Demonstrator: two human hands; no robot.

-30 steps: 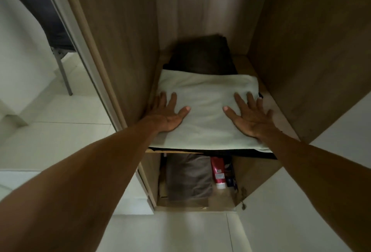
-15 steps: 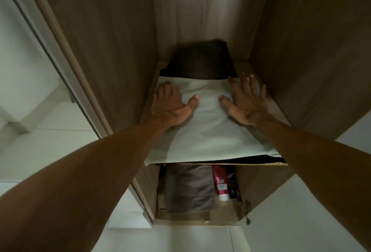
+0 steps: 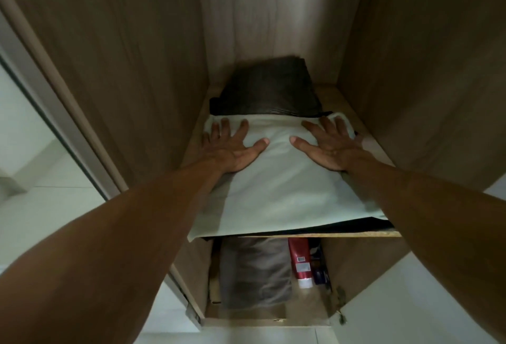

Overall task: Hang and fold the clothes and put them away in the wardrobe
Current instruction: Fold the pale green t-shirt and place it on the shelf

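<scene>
A folded pale green cloth (image 3: 284, 193) lies on a wooden wardrobe shelf (image 3: 356, 234), over something dark whose edge shows beneath it. My left hand (image 3: 232, 146) presses flat on the cloth's far left part, fingers spread. Flat on its far right part rests my right hand (image 3: 328, 146), fingers reaching the cloth's back edge. Behind the cloth sits a folded dark brown garment (image 3: 271, 89) against the wardrobe's back wall.
Wooden side walls (image 3: 131, 69) close in the shelf on both sides. Below the shelf are a folded grey-brown garment (image 3: 254, 272) and a red bottle with a white cap (image 3: 299, 261). A white tiled floor (image 3: 41, 212) lies to the left.
Both hands have slid further back along the pale cloth, from its middle to its far edge. The cloth sits deeper on the shelf.
</scene>
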